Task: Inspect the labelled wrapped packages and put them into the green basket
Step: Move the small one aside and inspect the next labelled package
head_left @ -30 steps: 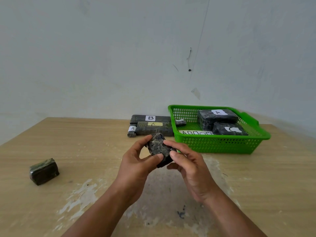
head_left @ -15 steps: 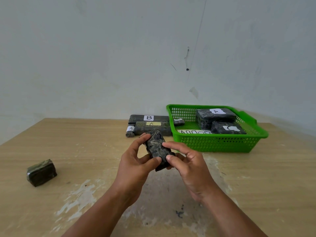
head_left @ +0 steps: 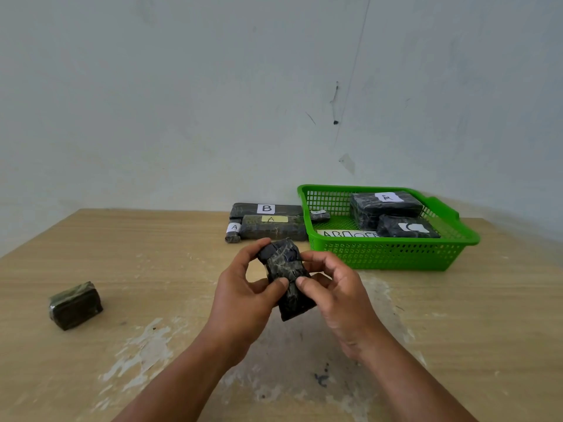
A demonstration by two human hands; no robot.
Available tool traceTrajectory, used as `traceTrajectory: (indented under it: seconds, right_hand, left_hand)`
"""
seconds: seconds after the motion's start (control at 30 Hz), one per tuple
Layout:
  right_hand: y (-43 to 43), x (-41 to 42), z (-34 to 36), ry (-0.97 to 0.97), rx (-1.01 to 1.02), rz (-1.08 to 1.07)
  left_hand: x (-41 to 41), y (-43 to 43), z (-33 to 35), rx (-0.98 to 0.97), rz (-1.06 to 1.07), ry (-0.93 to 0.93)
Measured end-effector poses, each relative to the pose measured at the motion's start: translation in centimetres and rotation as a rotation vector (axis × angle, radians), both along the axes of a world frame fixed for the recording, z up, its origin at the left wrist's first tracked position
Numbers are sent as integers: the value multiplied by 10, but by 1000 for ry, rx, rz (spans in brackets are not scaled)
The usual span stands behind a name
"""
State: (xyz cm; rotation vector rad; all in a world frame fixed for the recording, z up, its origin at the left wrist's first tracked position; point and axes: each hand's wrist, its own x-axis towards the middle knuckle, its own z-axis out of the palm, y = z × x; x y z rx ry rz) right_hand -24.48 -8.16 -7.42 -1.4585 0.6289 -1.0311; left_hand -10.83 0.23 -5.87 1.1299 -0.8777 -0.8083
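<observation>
Both hands, left hand (head_left: pixel 243 296) & right hand (head_left: pixel 338 295), pinch dark wrapped package (head_left: pixel 286 278), inspecting w/ no label visible; next likely into green basket (head_left: pixel 390 254).

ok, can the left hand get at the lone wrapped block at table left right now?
Likely yes, once freed: only bare table lies between left hand and lone block. Its fingers now grip the held package, which the right hand also holds.
</observation>
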Motion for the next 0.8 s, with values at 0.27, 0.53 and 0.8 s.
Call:
traceTrajectory:
  seconds: [0.27, 0.53, 0.8]
  right_hand:
    - [0, -2, 1, -20, 26, 26]
    - [3, 2, 0, 18, -17, -48]
    - [2, 3, -3, 182, -407, -241]
  left_hand:
    - [-2, -1, -2, 7, -5, -46]
    - [-1, -3, -5, -27, 26, -1]
    - [-1, -6, -5, 51, 64, 54]
